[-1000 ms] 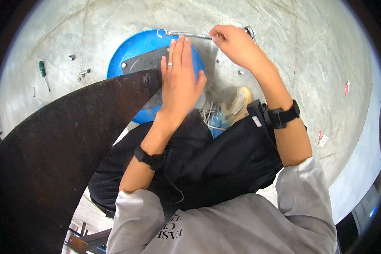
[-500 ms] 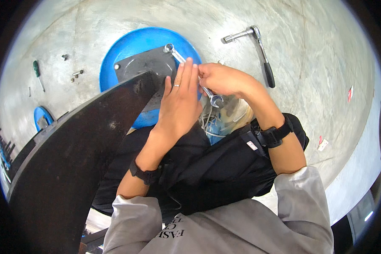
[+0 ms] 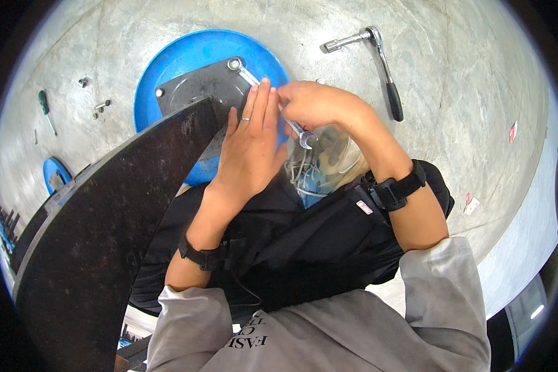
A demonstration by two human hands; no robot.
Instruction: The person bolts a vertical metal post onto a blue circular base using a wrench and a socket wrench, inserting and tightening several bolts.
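Note:
A combination wrench (image 3: 306,140) slants across the corner of a dark metal plate (image 3: 189,87), its ring end around a bolt (image 3: 234,64) there. My right hand (image 3: 313,104) is closed round the wrench's shaft, towards the open-jaw end. Fingers stretched out together, my left hand (image 3: 249,149) lies flat over the plate's near right corner, its fingertips against the wrench. What is under that palm is hidden. Another bolt (image 3: 160,93) shows at the plate's left corner. The plate rests on a round blue base (image 3: 263,53), and a broad curved black metal piece (image 3: 111,198) rises from it.
A ratchet with a socket (image 3: 387,80) lies on the floor at the right. Towards the left are a green-handled screwdriver (image 3: 46,111), loose bolts (image 3: 101,109) and a smaller blue disc (image 3: 57,173). My shoe (image 3: 316,167) is close beside the blue base.
The view has shifted slightly, so the plate and base appear further left and higher. Both hands and the wrench keep nearly the same place against the plate.

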